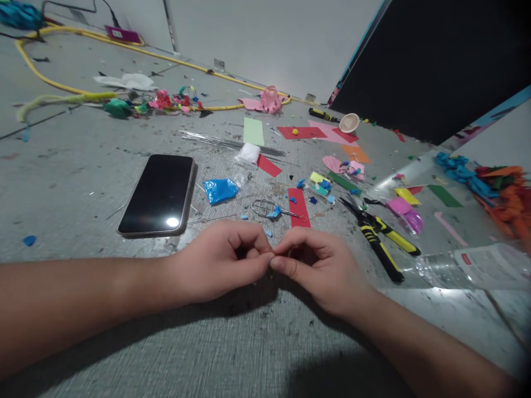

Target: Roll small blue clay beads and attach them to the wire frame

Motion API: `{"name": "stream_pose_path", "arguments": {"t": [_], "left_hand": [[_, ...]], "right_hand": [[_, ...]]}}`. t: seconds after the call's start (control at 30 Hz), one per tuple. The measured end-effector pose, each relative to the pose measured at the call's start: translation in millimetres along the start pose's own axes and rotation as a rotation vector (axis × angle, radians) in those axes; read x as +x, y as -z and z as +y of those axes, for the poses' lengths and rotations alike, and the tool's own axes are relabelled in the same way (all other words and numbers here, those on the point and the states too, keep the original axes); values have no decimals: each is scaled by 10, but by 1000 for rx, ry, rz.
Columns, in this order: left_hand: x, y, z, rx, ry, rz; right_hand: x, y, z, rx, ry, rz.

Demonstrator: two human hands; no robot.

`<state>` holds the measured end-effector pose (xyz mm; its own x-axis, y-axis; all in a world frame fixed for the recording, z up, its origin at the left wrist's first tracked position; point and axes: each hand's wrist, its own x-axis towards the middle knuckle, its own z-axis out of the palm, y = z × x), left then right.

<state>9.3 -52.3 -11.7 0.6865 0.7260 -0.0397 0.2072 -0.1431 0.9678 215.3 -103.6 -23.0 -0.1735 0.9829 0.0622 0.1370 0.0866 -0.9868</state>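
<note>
Both hands meet at the fingertips in the lower middle of the head view. My left hand (230, 260) is closed in a pinch, thumb against forefinger. My right hand (317, 265) pinches the same way, its tips touching the left ones. Whatever lies between the fingertips is hidden or too small to name. Just beyond them on the floor is a looped wire piece (265, 208) with a bit of blue clay (274, 211) on it. A red paper strip (299, 207) lies beside it, and a packet of blue clay (221, 190) is farther left.
A smartphone (158, 194) lies at left. Yellow-and-black pliers (375, 235) and a clear plastic bottle (473, 265) are at right. Thin wires (224, 141), paper scraps and a yellow cable (145, 48) spread toward the white wall (265, 33). A black panel (431, 72) stands behind.
</note>
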Motion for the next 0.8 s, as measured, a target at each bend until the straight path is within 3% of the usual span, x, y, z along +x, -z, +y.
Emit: {"name": "stream_pose_path", "arguments": {"t": [0.2,0.4,0.6,0.8], "left_hand": [[4,-15,-48,-58,-23,11],[6,-24,19,-97,95,42],[80,51,-1,275,-4,111],[164,116,-37,593,-78,89]], "right_hand": [[21,-26,74,145,-12,51],[21,-3,61,259,-17,32],[13,23,51,146,-65,190],[26,28,35,74,-31,207]]}}
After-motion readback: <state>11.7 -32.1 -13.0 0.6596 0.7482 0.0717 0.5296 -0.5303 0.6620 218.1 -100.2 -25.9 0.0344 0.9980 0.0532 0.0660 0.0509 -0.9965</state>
